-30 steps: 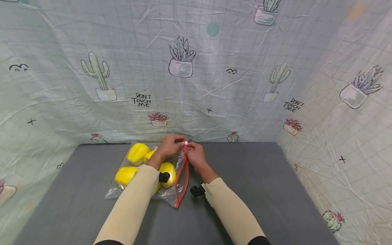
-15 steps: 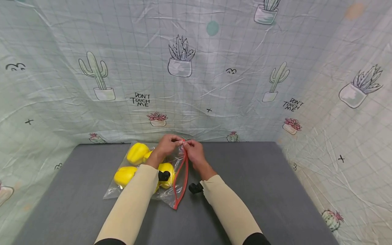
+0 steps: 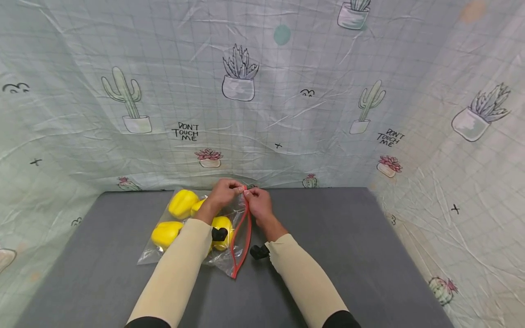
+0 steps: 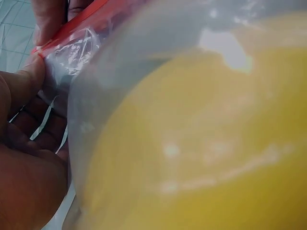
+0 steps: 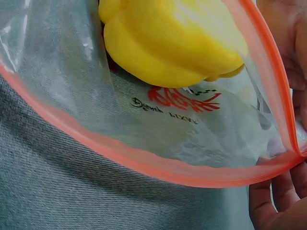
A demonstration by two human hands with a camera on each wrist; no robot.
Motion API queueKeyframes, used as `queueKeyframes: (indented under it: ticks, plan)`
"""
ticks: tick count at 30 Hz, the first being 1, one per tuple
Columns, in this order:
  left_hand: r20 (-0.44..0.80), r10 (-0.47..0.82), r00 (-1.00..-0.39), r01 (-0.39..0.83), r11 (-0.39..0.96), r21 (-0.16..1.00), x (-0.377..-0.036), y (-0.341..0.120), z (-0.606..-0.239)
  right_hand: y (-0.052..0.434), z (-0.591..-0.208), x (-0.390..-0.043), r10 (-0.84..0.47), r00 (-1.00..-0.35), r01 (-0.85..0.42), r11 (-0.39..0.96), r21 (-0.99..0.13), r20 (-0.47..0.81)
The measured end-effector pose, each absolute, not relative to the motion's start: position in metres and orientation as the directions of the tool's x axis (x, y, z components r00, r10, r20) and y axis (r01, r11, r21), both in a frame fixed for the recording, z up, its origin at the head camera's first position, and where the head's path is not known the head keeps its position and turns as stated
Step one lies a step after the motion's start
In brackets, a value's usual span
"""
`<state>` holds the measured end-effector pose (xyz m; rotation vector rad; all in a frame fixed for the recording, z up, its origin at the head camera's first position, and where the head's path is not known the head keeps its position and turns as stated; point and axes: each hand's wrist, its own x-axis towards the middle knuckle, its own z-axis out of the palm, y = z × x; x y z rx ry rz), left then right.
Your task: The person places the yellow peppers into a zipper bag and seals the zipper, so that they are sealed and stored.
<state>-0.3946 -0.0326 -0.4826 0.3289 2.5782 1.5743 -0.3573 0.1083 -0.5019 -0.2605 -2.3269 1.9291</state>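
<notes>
Both hands [image 3: 242, 197] still pinch bag [image 3: 229, 262] corner; white slider hidden.

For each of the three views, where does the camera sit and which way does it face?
Head: high, looking forward and down at both hands and beige sleeves on the grey table.
Left wrist: pressed close to the clear plastic zip bag with red seal, yellow pepper filling it; fingers show.
Right wrist: looks into the bag's open mouth; fingers at right.
Shared: bag, peppers.

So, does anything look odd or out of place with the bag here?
Nothing is spilled or torn. The clear bag lies flat with the yellow peppers inside; its red zip strip gapes open, while the left hand and right hand pinch its far end.
</notes>
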Motion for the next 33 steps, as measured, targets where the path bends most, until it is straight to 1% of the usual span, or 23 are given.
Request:
queueKeyframes:
  ticks: [14, 21, 33]
  plan:
    - [0.004, 0.224, -0.974, 0.095, 0.397, 0.913, -0.393, -0.034, -0.486, 0.108, -0.503, -0.351, 0.201, -0.978, 0.101, 0.182, -0.978, -0.064]
    - [-0.037, 0.229, -0.973, 0.058, 0.394, 0.917, -0.394, -0.036, -0.489, 0.110, -0.507, -0.348, 0.177, -0.980, 0.125, 0.196, -0.973, -0.090]
    - [-0.040, 0.203, -0.978, 0.036, 0.358, 0.933, -0.390, -0.034, -0.489, 0.113, -0.511, -0.343, 0.167, -0.983, 0.112, 0.217, -0.970, -0.076]
